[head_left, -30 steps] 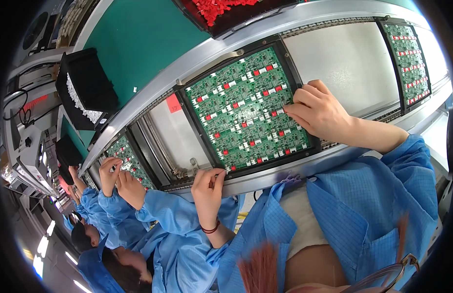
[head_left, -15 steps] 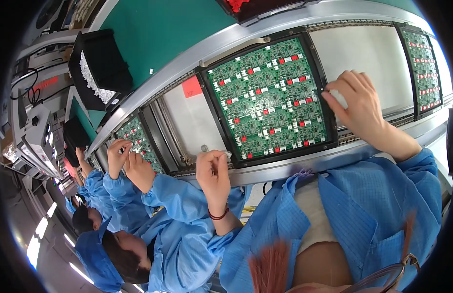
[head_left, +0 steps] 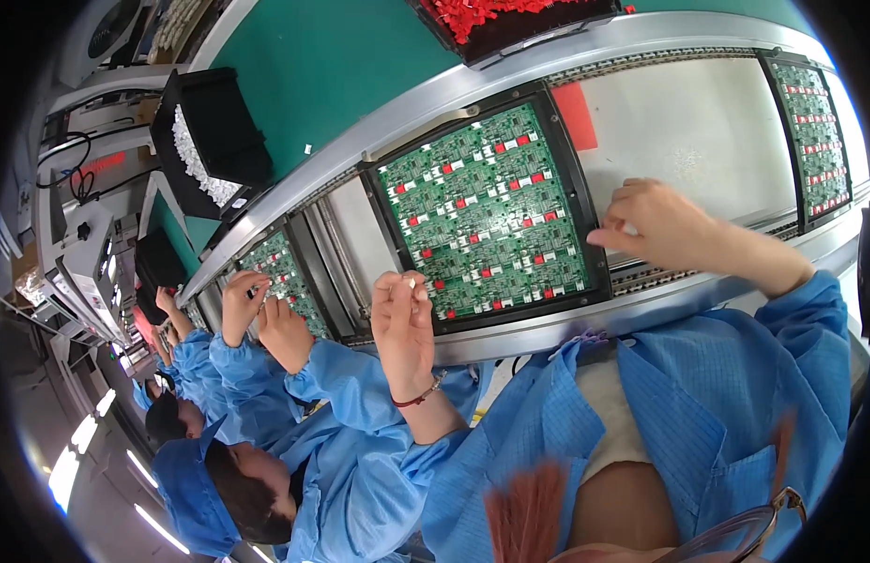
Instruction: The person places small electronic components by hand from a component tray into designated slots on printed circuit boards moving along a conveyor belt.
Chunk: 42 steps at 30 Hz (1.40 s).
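My left hand (head_left: 403, 324), with a dark red cord at its wrist, is raised at the near left corner of a black-framed circuit board panel (head_left: 477, 220). Its fingertips pinch a small white connector (head_left: 411, 282). The green panel carries rows of white and red connectors. My right hand (head_left: 658, 223) hovers by the frame's right edge, fingers curled together. A bit of white (head_left: 630, 228) shows between those fingers, too small to name.
The panel lies on a conveyor with a metal rail (head_left: 435, 113). Beyond are a black bin (head_left: 219, 131) of white connectors and a bin (head_left: 548, 33) of red ones. Another framed panel (head_left: 810, 141) is at right. Co-workers' hands (head_left: 266, 314) work at left.
The panel has shifted left along the conveyor. A red patch now shows to its right; the one on its left is gone from view. My left hand has turned, fingertips up; my right hand is lower.
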### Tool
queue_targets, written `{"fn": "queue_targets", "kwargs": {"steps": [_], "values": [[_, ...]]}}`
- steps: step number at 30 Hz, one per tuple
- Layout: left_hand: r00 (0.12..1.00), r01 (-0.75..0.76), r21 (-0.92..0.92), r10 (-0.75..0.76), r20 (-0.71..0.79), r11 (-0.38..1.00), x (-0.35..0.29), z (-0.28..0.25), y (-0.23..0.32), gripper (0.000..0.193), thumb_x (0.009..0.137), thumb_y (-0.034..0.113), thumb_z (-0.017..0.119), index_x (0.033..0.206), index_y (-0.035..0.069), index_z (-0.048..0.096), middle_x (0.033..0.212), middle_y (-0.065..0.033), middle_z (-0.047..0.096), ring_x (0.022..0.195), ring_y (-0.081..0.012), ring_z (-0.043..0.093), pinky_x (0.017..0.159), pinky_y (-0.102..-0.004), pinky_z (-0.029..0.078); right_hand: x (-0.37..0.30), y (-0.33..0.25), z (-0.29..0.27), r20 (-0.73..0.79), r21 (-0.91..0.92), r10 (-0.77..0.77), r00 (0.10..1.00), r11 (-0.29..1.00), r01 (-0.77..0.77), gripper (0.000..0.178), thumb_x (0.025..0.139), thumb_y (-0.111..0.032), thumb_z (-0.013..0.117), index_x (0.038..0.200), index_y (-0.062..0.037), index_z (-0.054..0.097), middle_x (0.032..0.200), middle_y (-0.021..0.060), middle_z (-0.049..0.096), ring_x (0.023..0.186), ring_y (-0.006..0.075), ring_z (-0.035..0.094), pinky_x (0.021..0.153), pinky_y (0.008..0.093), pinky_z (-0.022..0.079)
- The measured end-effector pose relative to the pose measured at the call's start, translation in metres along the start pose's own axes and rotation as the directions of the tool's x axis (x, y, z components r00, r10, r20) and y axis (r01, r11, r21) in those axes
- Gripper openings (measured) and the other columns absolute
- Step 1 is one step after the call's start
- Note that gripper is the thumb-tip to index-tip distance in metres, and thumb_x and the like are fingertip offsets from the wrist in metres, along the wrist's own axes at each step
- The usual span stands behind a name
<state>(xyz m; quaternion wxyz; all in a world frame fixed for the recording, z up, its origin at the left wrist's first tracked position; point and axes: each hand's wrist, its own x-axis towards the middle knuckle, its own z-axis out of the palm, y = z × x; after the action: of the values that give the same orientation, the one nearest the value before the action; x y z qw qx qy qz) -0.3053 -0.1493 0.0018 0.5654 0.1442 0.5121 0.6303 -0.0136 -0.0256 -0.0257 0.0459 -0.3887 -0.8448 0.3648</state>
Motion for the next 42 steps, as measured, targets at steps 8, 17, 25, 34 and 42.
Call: {"fn": "queue_targets", "kwargs": {"steps": [8,17,25,34,42], "values": [[1.000,-0.001,0.008,0.001,0.003,1.000,0.009,-0.004,0.002,0.023,0.091,0.003,0.050,0.114,-0.003,0.051,0.103,-0.0151,0.059,0.086,-0.0148,0.060,0.078,-0.0215,0.054,0.101,0.008,-0.064,-0.592,-0.401,-0.415,0.691,0.895,0.194,0.034,0.083,-0.022,0.058,0.058,-0.0026,0.047,0.063,0.0127,0.049,0.066,0.0313,0.052,0.061,0.0419,0.042],[0.995,0.012,0.303,0.019,-0.098,0.953,0.013,0.001,0.003,0.020,0.088,0.003,0.057,0.107,-0.001,0.057,0.093,-0.0078,0.062,0.080,-0.0093,0.060,0.065,-0.0171,0.049,0.160,0.017,-0.079,-0.615,-0.552,-0.400,0.680,0.834,-0.009,0.020,0.075,-0.009,0.051,0.088,0.0013,0.061,0.091,0.0168,0.060,0.084,0.0305,0.060,0.075,0.0411,0.049],[0.930,-0.257,0.929,0.329,0.164,0.265,0.036,0.007,-0.008,0.012,0.077,0.003,0.070,0.088,0.004,0.067,0.075,0.0021,0.049,0.063,-0.0035,0.042,0.053,-0.0179,0.029,0.172,0.012,-0.093,-0.413,-0.551,-0.121,0.902,0.822,-0.142,0.016,0.073,-0.007,0.051,0.078,0.0006,0.064,0.086,0.0170,0.063,0.085,0.0311,0.063,0.073,0.0415,0.050],[0.881,-0.409,0.906,0.212,0.424,-0.113,0.042,0.010,-0.001,0.011,0.075,0.008,0.070,0.084,0.004,0.067,0.076,-0.0070,0.053,0.066,-0.0206,0.055,0.057,-0.0315,0.045,0.185,0.010,-0.088,-0.468,-0.386,-0.067,0.881,0.913,-0.135,0.015,0.073,-0.004,0.049,0.078,0.0029,0.062,0.084,0.0196,0.062,0.083,0.0354,0.061,0.072,0.0430,0.050],[0.888,-0.422,0.894,0.128,0.441,-0.151,0.041,0.012,0.005,0.008,0.076,0.009,0.068,0.082,0.004,0.066,0.077,-0.0074,0.054,0.064,-0.0226,0.056,0.056,-0.0328,0.045,0.184,0.020,-0.074,-0.618,-0.377,-0.374,0.691,0.913,0.157,0.013,0.073,0.000,0.049,0.081,0.0053,0.058,0.091,0.0227,0.058,0.086,0.0371,0.059,0.074,0.0432,0.049]]}}
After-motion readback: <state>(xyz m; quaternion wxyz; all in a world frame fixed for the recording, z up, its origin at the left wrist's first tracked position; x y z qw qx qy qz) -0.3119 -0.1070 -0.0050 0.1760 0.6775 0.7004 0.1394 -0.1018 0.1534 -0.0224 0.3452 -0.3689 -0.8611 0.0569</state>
